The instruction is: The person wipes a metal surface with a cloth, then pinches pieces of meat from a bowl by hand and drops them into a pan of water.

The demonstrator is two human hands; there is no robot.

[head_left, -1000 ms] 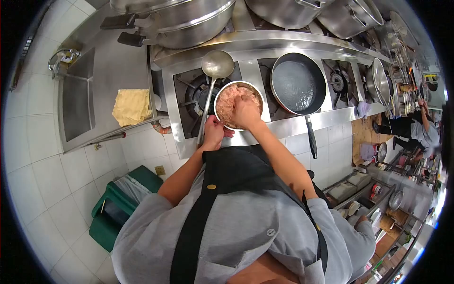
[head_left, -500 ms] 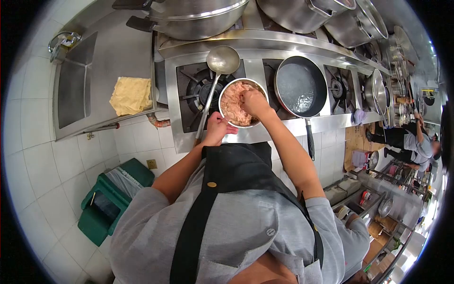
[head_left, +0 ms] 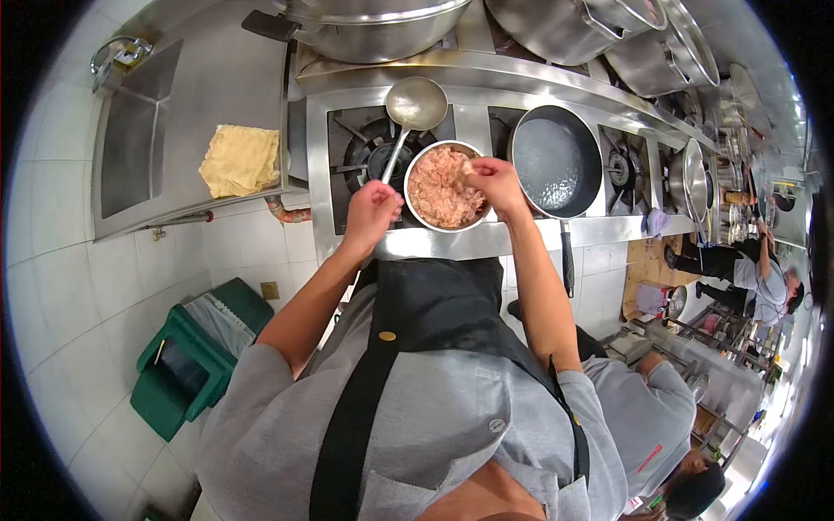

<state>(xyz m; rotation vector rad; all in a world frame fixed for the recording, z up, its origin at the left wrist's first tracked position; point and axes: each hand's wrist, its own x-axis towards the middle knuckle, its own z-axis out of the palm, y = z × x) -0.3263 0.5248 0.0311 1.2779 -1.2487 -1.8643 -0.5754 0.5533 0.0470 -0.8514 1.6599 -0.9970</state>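
Note:
A round metal bowl (head_left: 408, 194) of pink minced meat (head_left: 439, 184) stands at the front of the stove. Over its right rim is my right hand (head_left: 497, 184), fingers pinched together on what looks like a bit of the meat. My left hand (head_left: 373, 214) is left of the bowl, apart from its rim, with curled fingers; whatever they hold, if anything, is hidden. Behind that hand runs the handle of a large ladle (head_left: 417, 102), whose scoop rests by the left burner. A dark frying pan (head_left: 554, 165) with clear liquid sits right of the bowl.
Large pots (head_left: 373, 35) line the back shelf. To the left are a folded yellow cloth (head_left: 239, 161) on the steel counter and a sink (head_left: 130, 165). A green bin (head_left: 200, 356) stands below. One co-worker (head_left: 647, 417) is close on my right, another (head_left: 756, 278) farther off.
My right hand has lifted out of the meat toward the bowl's right rim. My left hand has left the rim and moved up and left. The nearby co-worker has come further into view.

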